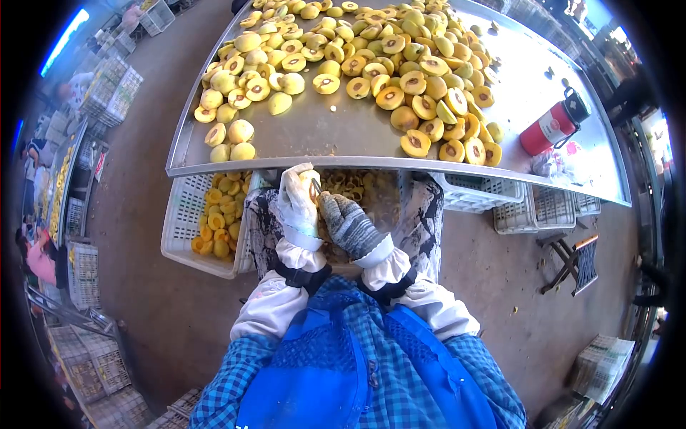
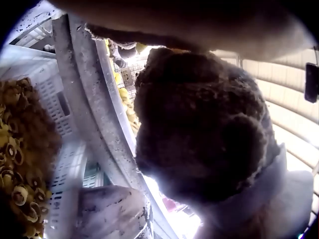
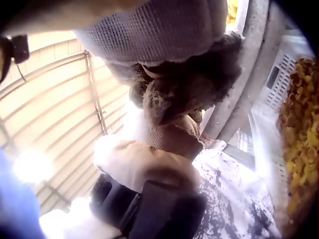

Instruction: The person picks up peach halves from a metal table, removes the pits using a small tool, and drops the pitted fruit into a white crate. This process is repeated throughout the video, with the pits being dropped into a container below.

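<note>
My left hand [image 1: 297,204], in a white glove, grips a yellow peach half [image 1: 311,176] just below the table's front edge. Close against it is my right hand [image 1: 349,223], in a grey knit glove, its fingers curled round a thin dark tool [image 1: 317,187] that meets the cut face of the fruit. Most of the tool is hidden by the glove. Both wrist views show the gloves dark and close up, with the fruit mostly covered. Under the hands, a crate holds many cut peach pieces [image 1: 354,182].
Halved peaches [image 1: 414,79] are heaped across the metal table [image 1: 307,136]. A red flask [image 1: 550,129] and a clear plastic bag [image 1: 564,163] lie at its right. A white crate [image 1: 179,222] of peach halves stands left of my knees; a folding stool [image 1: 575,261] is at right.
</note>
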